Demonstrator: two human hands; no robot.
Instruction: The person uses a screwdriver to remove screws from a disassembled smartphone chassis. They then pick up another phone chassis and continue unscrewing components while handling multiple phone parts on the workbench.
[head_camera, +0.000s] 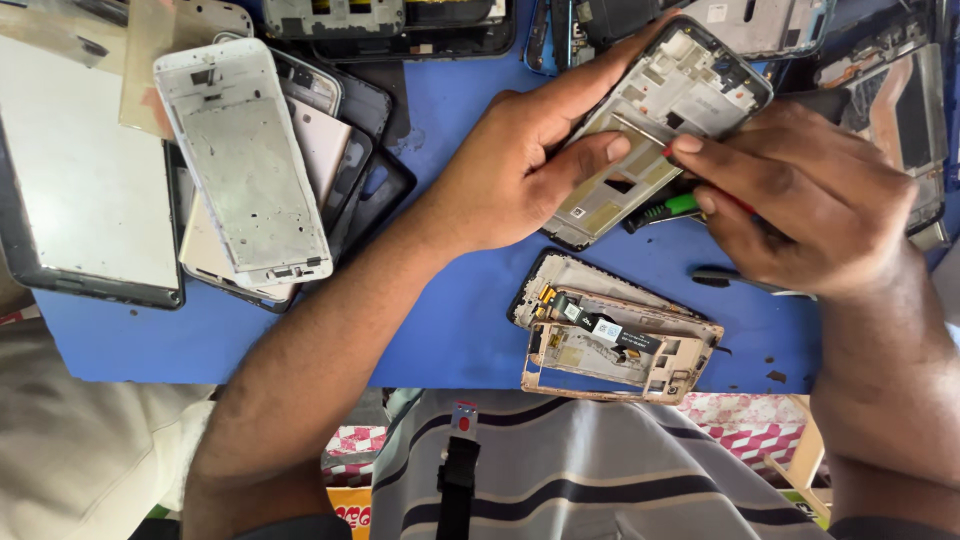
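My left hand (520, 165) clamps the phone mid-frame (660, 110) while my right hand (810, 205) pinches a red-tipped screwdriver (672, 150) onto it; I judge unscrewing underway, needing steady downward pressure.

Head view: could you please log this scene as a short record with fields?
surface: blue mat
left hand: grips a phone frame, tilted, thumb on its inner face
right hand: holds a red tool to the frame
under hands: green-handled tool
near edge: opened phone with cables showing
left side: stack of frames, tablet back
far edge: more phone parts
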